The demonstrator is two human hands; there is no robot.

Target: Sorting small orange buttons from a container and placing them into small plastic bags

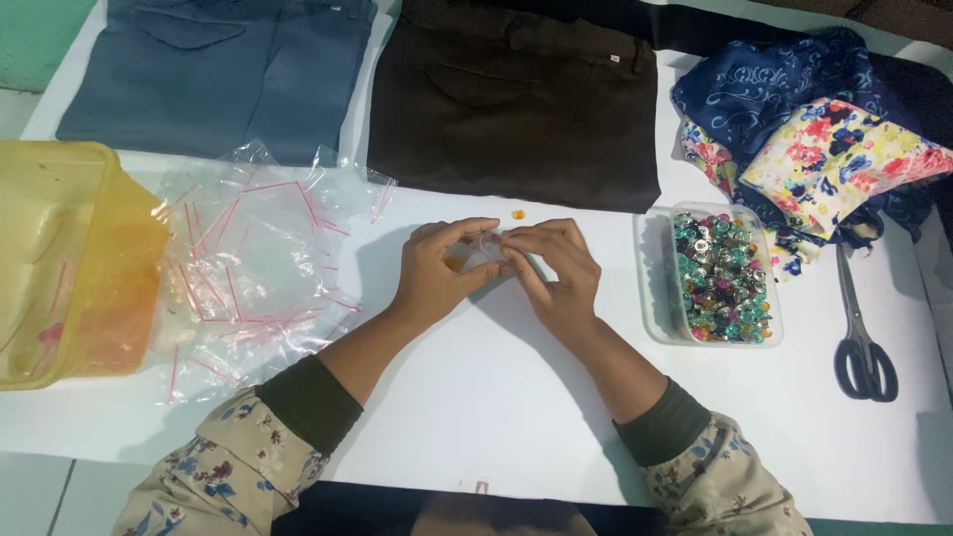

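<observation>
From the head camera, looking down on a white table [496, 397], both hands meet at the middle of it and share one small clear plastic bag [483, 251]. The left hand [434, 273] curls round the bag's left side, thumb and forefinger closed on its upper edge; the right hand [561, 270] comes in from the other side with its fingertips pinching the same edge, so neither hand is spread. The bag sits just above the tabletop, between the two thumbs, and I cannot tell what, if anything, is inside it. It looks almost weightless, thin and limp, likely slick between the fingers, and the sensible place to grip is the stiffer top strip, where both hands already are; a hold on the loose film lower down would probably crumple or slip. A tiny orange bead [518, 213] lies on the table just beyond the fingers, apart from them. To the right, near the right hand, stands a clear tub [655, 298] full of shiny coloured studs, hard, small and apt to roll. Scissors [862, 342] lie farther right, below a heap of floral cloth [824, 149]. To the left a pile of empty bags [253, 263] with red strips lies beside a yellow container [134, 248]. Blue trousers [213, 74] and dark trousers [516, 104] lie flat along the far edge
</observation>
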